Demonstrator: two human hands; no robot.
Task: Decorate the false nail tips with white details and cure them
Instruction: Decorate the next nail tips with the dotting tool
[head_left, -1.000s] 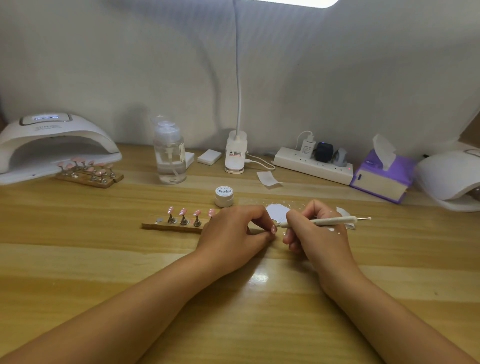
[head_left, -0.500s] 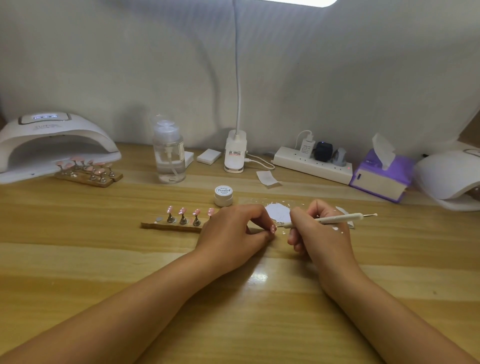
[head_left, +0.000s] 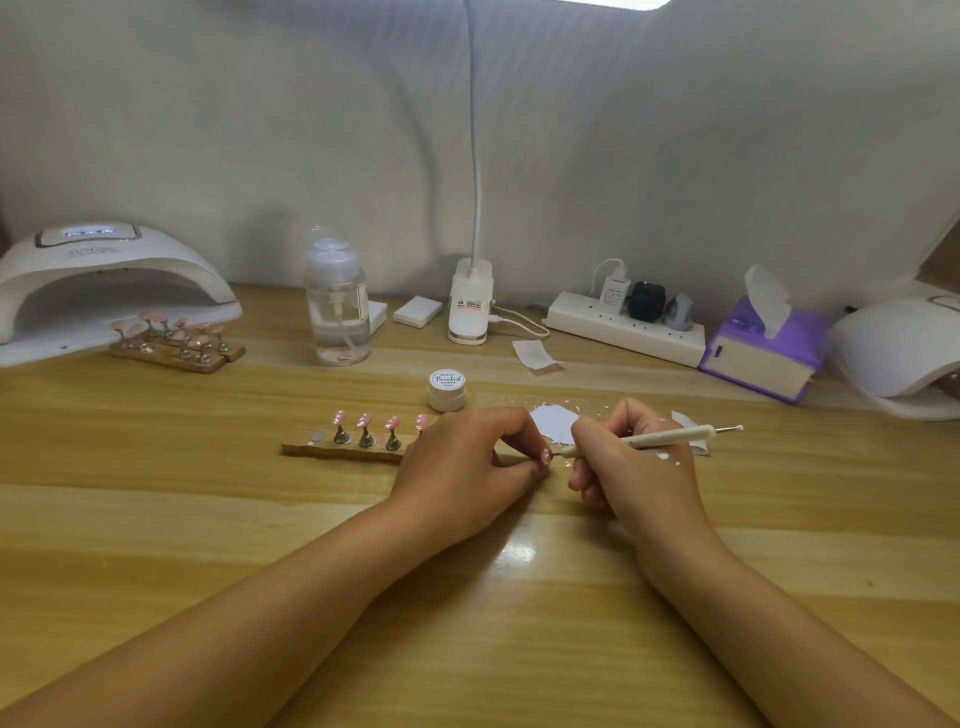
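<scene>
Wooden table, white backdrop.
Left hand: fingers curled, thumb and forefinger pinching one pink nail tip low over the table, right of the holder strip.
Right hand: wrapped pen-style round the dotting tool, front end at the pinched tip.
Against a second ago: both grips unchanged; tool's rear end slightly higher.

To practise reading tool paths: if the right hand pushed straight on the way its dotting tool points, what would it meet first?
Likely the pink nail tip pinched by the left hand: the dotting tool in the right hand aims at it; contact unclear.
</scene>
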